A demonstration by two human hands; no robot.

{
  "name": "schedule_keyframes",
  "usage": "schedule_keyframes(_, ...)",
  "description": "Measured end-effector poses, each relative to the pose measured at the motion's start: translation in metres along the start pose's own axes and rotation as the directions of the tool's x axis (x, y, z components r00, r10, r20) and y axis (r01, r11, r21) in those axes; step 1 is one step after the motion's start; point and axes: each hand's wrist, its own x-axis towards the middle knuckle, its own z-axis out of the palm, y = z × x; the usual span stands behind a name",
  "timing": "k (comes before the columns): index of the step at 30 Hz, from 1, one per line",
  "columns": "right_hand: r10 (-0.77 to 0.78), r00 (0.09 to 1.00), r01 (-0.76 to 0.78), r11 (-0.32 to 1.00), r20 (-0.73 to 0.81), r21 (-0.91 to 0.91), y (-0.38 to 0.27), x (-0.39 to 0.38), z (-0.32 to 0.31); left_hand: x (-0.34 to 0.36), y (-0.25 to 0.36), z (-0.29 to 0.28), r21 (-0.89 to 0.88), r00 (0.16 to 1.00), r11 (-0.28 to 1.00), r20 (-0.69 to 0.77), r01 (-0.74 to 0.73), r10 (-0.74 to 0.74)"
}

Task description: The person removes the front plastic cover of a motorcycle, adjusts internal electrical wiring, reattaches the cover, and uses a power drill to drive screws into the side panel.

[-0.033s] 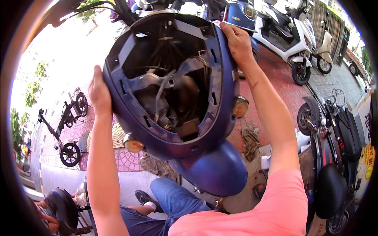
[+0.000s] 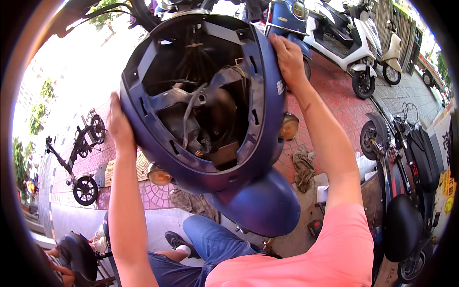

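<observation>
A dark blue scooter front shell stands before me with a wide opening in its face. Inside that opening, loose wires and dark inner parts show. My left hand presses along the shell's left side, its fingertips partly hidden. At the upper right rim, my right hand grips the edge, thumb up and fingers curled round the side. Amber turn signals, one at the left and one at the right, stick out from the shell. Below it sits a rounded blue front fender.
Crumpled rags lie on the paving beyond my knees. A folded black bike frame stands at the left. On the right are a partly stripped scooter and a parked white scooter; a blue scooter is behind the shell.
The shell has shifted slightly left and up in the picture. Both hands remain on its sides, and white lettering now shows beside the right hand.
</observation>
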Motion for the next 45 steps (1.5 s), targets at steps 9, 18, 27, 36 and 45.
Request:
schedule_keyframes(9, 0.634, 0.771, -0.474, 0.636, -0.062, 0.609, 0.124, -0.254, 0.013, -0.096, -0.278, -0.128, -0.748, 0.871, 0.447, 0.416, 0.492, -0.261)
schedule_keyframes(18, 0.651, 0.759, -0.466, 0.537, 0.005, 0.703, 0.162, -0.245, 0.007, -0.107, -0.314, -0.154, -0.669, 0.856, 0.538, 0.352, 0.513, -0.378)
schedule_keyframes(27, 0.489, 0.869, -0.425, 0.820, -0.081, 0.384, 0.253, -0.300, 0.029, -0.157, -0.320, -0.129, -0.510, 0.918, 0.769, 0.125, 0.385, -0.376)
schedule_keyframes(36, 0.587, 0.808, -0.434, 0.651, -0.051, 0.623, 0.270, -0.307, 0.035, -0.167, -0.304, -0.161, -0.374, 0.918, 0.843, 0.069, 0.386, -0.390)
schedule_keyframes(45, 0.830, 0.552, -0.475, 0.389, -0.077, 0.789, 0.267, -0.312, 0.045, -0.154, -0.301, -0.143, -0.339, 0.928, 0.865, 0.085, 0.370, -0.364)
